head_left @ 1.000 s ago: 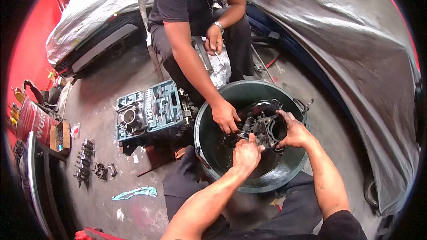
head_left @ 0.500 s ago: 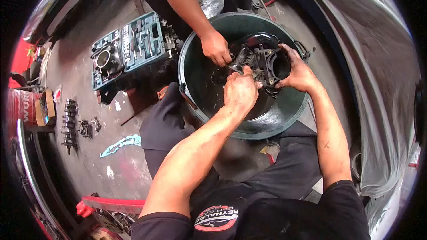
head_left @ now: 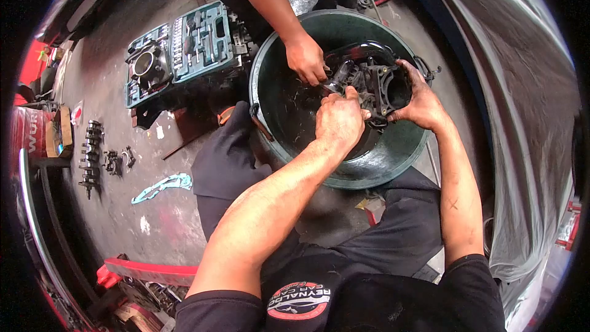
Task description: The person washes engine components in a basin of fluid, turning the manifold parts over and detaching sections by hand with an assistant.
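A dark engine part (head_left: 375, 95) with a square flange around a round bore is held over a big dark-green tub (head_left: 393, 155). My right hand (head_left: 421, 103) grips the flange side, thumb below and fingers over the top edge. Closed against the near left side of the same part is my left hand (head_left: 340, 118), thumb up; exactly what its fingers wrap is hidden. From the far side, a co-worker's hand (head_left: 305, 59) pinches at the part's left end. Behind the part curves a glossy black piece (head_left: 372, 46). Dark liquid (head_left: 286, 110) lies in the tub.
An open socket set case (head_left: 203, 43) stands at the left, with a round metal part (head_left: 144, 64) on it. A crankshaft (head_left: 91, 157), small metal parts (head_left: 117, 161) and a blue cloth (head_left: 163, 188) lie on the floor. Plastic sheeting (head_left: 522, 135) hangs at the right.
The engine part and both my hands sit slightly further right in view, with the same grips. The co-worker's hand has shifted a little right too. The whole view has moved slightly.
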Action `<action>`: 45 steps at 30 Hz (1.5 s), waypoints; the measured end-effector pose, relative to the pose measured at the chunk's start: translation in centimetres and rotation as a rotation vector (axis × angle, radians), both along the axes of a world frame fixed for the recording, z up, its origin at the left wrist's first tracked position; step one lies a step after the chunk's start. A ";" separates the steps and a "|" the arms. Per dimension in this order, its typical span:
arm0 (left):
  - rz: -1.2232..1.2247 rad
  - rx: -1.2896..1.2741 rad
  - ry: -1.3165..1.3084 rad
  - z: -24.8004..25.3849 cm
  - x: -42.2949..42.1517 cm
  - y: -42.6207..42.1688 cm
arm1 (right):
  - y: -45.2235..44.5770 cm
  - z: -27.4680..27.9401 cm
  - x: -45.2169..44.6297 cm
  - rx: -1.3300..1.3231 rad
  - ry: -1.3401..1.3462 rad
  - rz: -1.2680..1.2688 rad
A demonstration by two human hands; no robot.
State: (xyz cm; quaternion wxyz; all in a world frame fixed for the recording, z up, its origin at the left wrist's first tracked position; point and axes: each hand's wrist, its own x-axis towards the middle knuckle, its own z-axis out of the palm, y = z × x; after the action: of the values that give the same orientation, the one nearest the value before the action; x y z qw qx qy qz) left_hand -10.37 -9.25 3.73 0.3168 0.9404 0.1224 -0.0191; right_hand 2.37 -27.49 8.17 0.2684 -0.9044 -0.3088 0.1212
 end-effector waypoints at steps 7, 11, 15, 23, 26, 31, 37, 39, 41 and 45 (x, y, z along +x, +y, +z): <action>0.010 -0.028 0.003 0.3 0.1 0.2 | 0.2 0.0 0.2 0.015 0.041 -0.010; 0.044 -0.007 -0.061 -0.2 0.1 0.2 | 0.5 0.2 0.1 0.005 0.026 -0.006; 0.071 0.006 -0.085 0.1 -0.1 0.2 | 0.8 0.4 0.1 -0.029 0.034 -0.023; 0.040 -0.017 0.016 0.7 0.2 0.8 | 0.7 0.1 0.2 -0.013 0.010 -0.014; 0.039 -0.023 0.018 0.7 0.3 0.9 | 0.9 0.3 0.0 -0.027 0.012 -0.030; 0.046 -0.016 0.001 0.5 0.4 0.9 | 0.8 0.0 0.0 -0.015 -0.008 -0.015; 0.048 -0.022 -0.007 0.5 0.3 1.0 | 0.8 0.2 -0.1 -0.017 -0.024 -0.004; 0.050 -0.025 -0.013 0.5 0.3 0.9 | 1.0 0.4 -0.2 -0.019 0.000 -0.021; 0.053 -0.025 -0.020 0.3 0.4 0.9 | 1.1 0.4 -0.2 -0.009 0.040 -0.048; 0.041 -0.043 0.002 0.5 0.3 1.0 | 0.9 0.4 -0.2 -0.027 0.025 -0.036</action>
State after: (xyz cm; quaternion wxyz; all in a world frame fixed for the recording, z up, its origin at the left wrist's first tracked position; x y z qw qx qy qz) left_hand -10.06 -8.26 4.25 0.3373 0.9305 0.1417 -0.0162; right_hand 2.21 -26.55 8.53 0.2623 -0.9117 -0.2875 0.1317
